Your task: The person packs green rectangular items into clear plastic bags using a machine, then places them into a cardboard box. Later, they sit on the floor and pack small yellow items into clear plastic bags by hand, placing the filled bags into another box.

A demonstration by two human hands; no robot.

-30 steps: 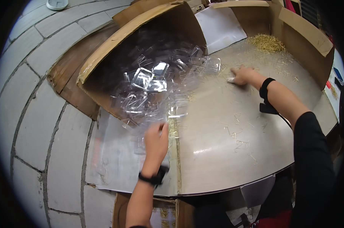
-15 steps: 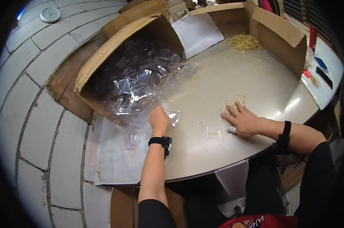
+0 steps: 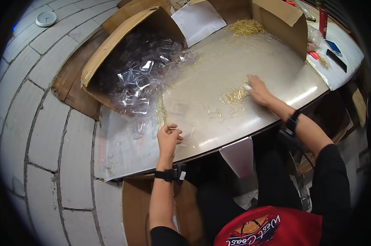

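Observation:
My left hand [image 3: 169,138] hovers at the near edge of the round beige table [image 3: 275,65], fingers curled and pinched on what looks like a thin gold pin. Two flat clear plastic cases [image 3: 179,108] lie just beyond it on the tabletop. My right hand [image 3: 257,91] lies flat and motion-blurred on the table, fingers spread, touching a loose heap of gold pins [image 3: 234,96]. A few stray pins [image 3: 214,115] are scattered between the two hands.
A cardboard box [image 3: 111,53] tipped on its side spills several clear plastic cases [image 3: 142,80]. A second cardboard box [image 3: 282,22] at the back has a gold pin pile [image 3: 245,27] before it. A clear plastic sheet [image 3: 124,147] hangs over the left edge.
My right hand has swung from the near middle of the table out to the right, onto the pin heap. My left hand has drawn back from the plastic cases toward the near edge.

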